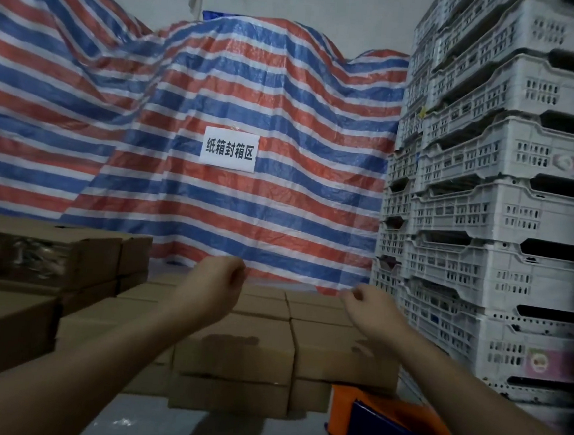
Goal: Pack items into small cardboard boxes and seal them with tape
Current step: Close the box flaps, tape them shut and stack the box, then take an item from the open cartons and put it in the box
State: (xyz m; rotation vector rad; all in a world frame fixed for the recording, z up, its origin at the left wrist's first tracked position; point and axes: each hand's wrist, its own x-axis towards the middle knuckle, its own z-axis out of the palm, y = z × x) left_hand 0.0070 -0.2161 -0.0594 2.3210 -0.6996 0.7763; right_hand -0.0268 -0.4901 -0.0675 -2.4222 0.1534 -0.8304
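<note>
Orange tape dispenser (pixel 389 428) lying nearest, untouched; left hand (pixel 216 285) and right hand (pixel 371 309) hovering loosely curled, holding nothing.
Reaching over stacked cardboard boxes (pixel 234 347) just below; risking toppling the stack, clipping an edge.

Your left hand (pixel 220 280) and right hand (pixel 369 309) are bare: no gloves, rings or watch show on either. Both forearms are bare too, from the wrists back to the frame's edges at 7 and 5 o'clock, and no sleeve shows on either.
</note>
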